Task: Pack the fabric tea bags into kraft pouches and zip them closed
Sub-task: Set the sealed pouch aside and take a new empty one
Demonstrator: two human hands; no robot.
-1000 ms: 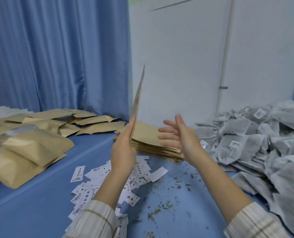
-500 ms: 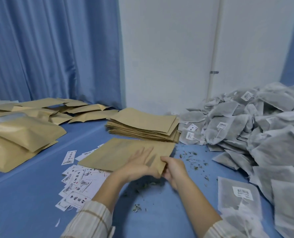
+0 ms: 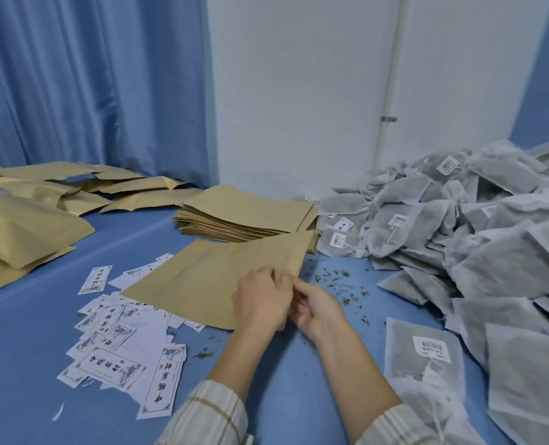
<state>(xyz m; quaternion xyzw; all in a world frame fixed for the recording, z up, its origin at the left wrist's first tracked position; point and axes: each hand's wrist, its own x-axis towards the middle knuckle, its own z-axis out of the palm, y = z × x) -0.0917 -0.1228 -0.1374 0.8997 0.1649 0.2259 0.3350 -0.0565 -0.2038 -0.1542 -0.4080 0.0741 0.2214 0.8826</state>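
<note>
Kraft pouch (image 3: 209,277) flat on blue table (image 3: 266,364), atop printed cards (image 3: 112,329). Left hand (image 3: 260,300) + right hand (image 3: 318,308) pinching its near edge, prob at mouth. Thin, stiff paper, creases easily; grip by edges. Tea bags (image 3: 459,239) piled right: light, soft.
</note>
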